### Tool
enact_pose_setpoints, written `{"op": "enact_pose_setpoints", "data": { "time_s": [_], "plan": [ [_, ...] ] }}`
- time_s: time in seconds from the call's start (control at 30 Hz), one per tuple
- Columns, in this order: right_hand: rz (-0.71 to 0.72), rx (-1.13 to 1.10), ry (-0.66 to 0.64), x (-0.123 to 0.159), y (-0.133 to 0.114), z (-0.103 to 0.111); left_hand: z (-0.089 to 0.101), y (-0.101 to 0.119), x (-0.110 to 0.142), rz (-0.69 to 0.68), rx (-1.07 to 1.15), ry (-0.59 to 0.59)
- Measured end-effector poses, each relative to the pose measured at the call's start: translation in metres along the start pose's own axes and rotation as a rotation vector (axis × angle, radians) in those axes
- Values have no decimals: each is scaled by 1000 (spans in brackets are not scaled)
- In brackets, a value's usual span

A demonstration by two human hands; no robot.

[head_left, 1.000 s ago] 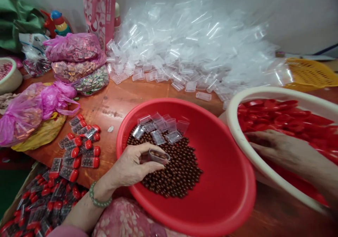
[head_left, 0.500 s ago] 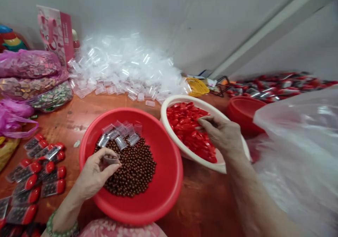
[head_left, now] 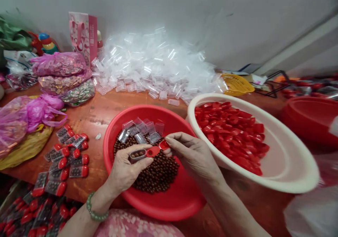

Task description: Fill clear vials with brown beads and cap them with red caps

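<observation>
My left hand (head_left: 126,168) is closed on a small clear container (head_left: 137,155) filled with brown beads, held over the red basin (head_left: 148,201). My right hand (head_left: 191,154) pinches a red cap (head_left: 158,149) and holds it against the container's open end. Under both hands lies a heap of brown beads (head_left: 158,173) with several empty clear containers (head_left: 139,131) on its far side. A cream basin (head_left: 280,173) full of red caps (head_left: 232,131) stands just right of my right hand.
Filled red-capped containers (head_left: 68,156) lie on the orange table at the left, more in a box (head_left: 31,212) below. Pink plastic bags (head_left: 29,113) and bagged stickers (head_left: 63,75) sit far left. A big pile of clear containers (head_left: 155,68) lies at the back, beside a yellow basket (head_left: 236,83).
My right hand has left the cream basin with a red cap and come to the container in my left hand. The view has swung back to the left.
</observation>
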State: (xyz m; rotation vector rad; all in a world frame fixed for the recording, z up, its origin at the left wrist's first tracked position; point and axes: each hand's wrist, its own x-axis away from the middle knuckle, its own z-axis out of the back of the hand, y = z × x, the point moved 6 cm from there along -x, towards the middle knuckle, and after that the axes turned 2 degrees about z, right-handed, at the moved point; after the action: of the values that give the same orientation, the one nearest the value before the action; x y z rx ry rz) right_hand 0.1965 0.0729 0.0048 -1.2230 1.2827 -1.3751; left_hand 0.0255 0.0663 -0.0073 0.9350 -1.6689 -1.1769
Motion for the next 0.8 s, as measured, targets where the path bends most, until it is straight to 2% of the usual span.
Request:
{"op": "enact_pose_setpoints", "data": {
  "time_s": [0.07,0.2,0.27,0.33,0.5,0.63,0.8],
  "plan": [
    [72,109,24,4,-5,-4,6,1,0,-17,-30,40],
    [473,550,91,19,-32,-14,11,1,-1,-44,-92,100],
    [644,699,70,26,-41,-24,11,2,-1,-79,-140,119],
    [751,749,27,31,-45,-32,11,3,0,-111,-180,123],
    [881,712,-164,34,-43,-43,12,3,1,-90,-174,98],
    [989,685,-252,37,-37,-42,11,1,0,-44,-69,37],
    [951,638,-285,34,-30,-38,5,3,2,-63,-24,-73]
  ]
}}
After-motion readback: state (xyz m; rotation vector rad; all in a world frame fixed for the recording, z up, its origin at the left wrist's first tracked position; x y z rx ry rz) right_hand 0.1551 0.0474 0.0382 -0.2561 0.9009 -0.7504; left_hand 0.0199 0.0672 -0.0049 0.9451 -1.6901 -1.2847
